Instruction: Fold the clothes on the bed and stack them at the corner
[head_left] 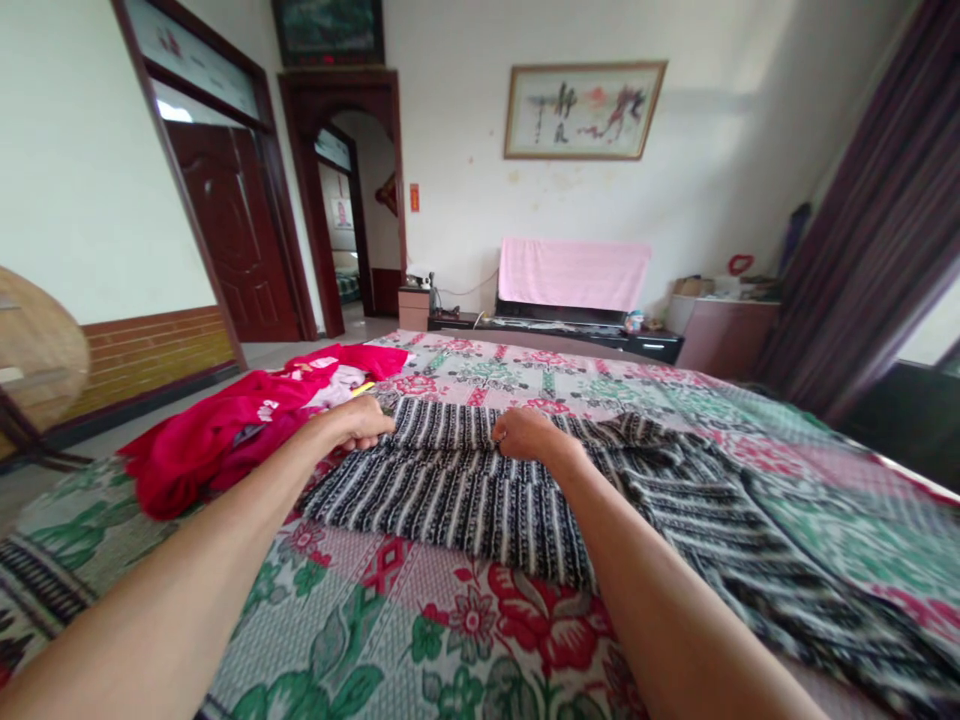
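A black-and-white striped garment (pixel 450 490) lies spread across the flowered bed cover (pixel 420 640). My left hand (pixel 364 422) is closed, pinching the garment's far left edge. My right hand (pixel 529 435) is closed too, gripping the same far edge about a hand's width to the right. Both arms reach straight out over the cloth. More of the striped cloth trails off toward the right (pixel 720 520).
A pile of red clothes (pixel 240 420) lies on the bed to the left of the striped garment. Beyond the bed stand a low dark cabinet with a pink towel (pixel 574 272), a brown door (pixel 232 230) and dark curtains (pixel 877 230) at right.
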